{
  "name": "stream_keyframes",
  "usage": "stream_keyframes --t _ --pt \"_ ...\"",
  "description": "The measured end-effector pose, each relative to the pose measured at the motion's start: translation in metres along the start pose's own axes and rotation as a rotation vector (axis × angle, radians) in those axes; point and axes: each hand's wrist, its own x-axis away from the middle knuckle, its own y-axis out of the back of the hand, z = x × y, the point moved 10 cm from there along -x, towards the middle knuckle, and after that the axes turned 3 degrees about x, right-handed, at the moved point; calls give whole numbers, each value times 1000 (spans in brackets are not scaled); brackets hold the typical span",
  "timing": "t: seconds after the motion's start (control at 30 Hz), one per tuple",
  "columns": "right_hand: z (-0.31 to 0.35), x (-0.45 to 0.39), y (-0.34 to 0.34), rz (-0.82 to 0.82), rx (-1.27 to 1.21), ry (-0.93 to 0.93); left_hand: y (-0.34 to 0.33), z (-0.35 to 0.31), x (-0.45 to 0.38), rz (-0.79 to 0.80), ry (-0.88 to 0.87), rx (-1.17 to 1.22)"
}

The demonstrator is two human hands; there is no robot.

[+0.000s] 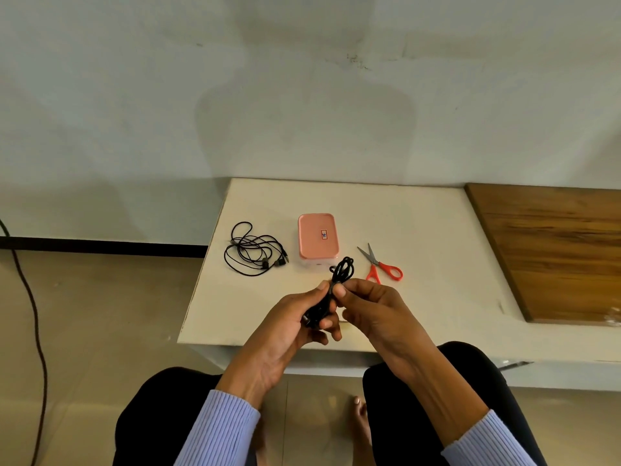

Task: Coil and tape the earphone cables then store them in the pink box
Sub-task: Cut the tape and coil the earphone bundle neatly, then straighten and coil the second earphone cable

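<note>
On the floor at the 9 o'clock side a dark cord (32,317) runs past the white desk (437,257). On the desk, at about 10 o'clock from the hands, a loose earphone cable (252,250) lies spread in wide loops. Just beside it, toward 3 o'clock, the pink box (317,236) stands with its lid on. The left hand (295,326) is curled around the lower end of a coiled earphone cable (341,275), and the right hand (368,306) pinches the same bundle near its middle, above the near part of the desk. At 1 o'clock from the hands lie red-handled scissors (381,264), slightly open. Farther right is a wooden board (554,247).
</note>
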Motion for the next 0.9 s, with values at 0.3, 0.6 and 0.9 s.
stream_keyframes --t 0.3,0.6,0.9 --pt "-3 -1 1 -9 -37 -24 -2 0 0 18 6 31" --pt "4 -1 1 -29 -144 -4 37 -11 -3 -281 -98 -349" --pt "18 -36 -12 -120 375 58 129 -44 33 -833 -336 -116"
